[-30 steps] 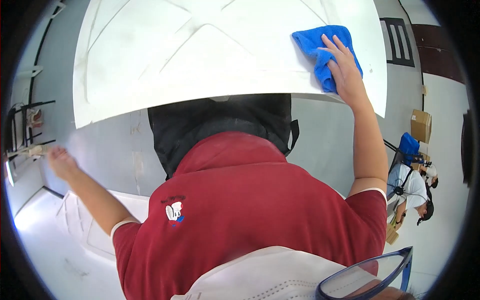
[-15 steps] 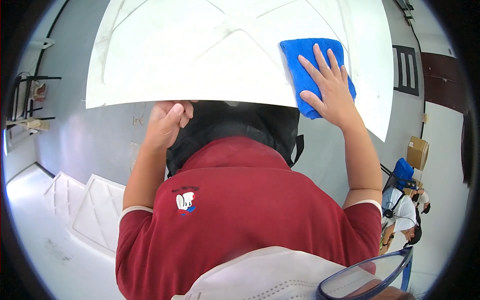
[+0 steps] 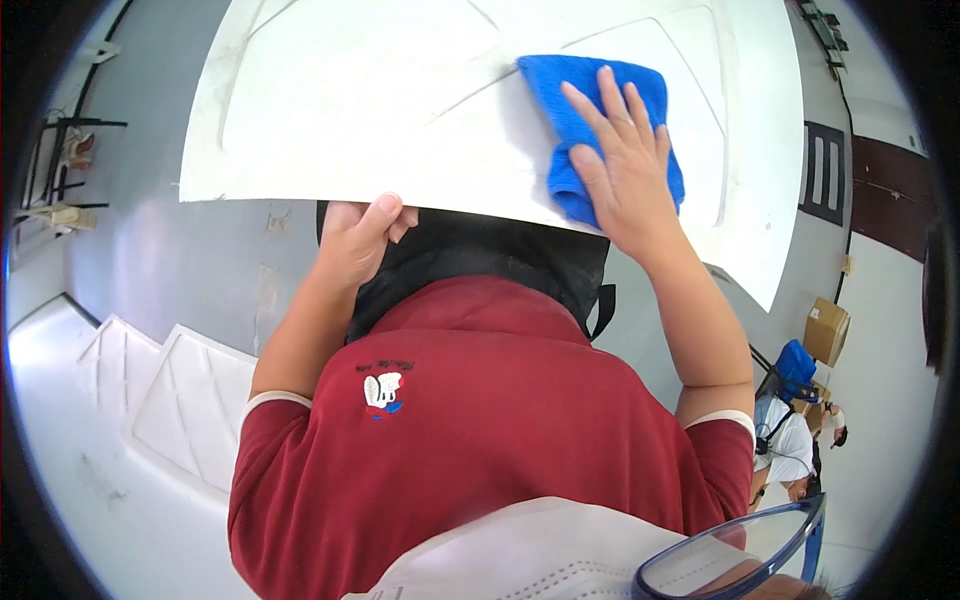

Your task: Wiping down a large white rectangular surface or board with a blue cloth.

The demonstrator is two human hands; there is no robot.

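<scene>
A large white panel [image 3: 370, 130] with raised lines and grey smudges lies in front of me, its near edge toward my body. My right hand [image 3: 625, 170] rests flat with fingers spread on a folded blue cloth [image 3: 545, 85], pressing it to the panel's right half. The cloth's near left part is bunched beside my thumb. At the near edge, left of the middle, my left hand [image 3: 365, 235] is closed on the panel, thumb over the rim; some of its fingers are hidden.
More white ribbed panels [image 3: 190, 410] lean at the lower left. A black rack [image 3: 60, 165] stands at the far left. On the right are a cardboard box [image 3: 827, 331], a blue bag [image 3: 796, 370] and another person [image 3: 788, 445] in a white top.
My right hand and the blue cloth have slid left and slightly away from me. The left hand has shifted right along the edge, and its thumb now overlaps the panel.
</scene>
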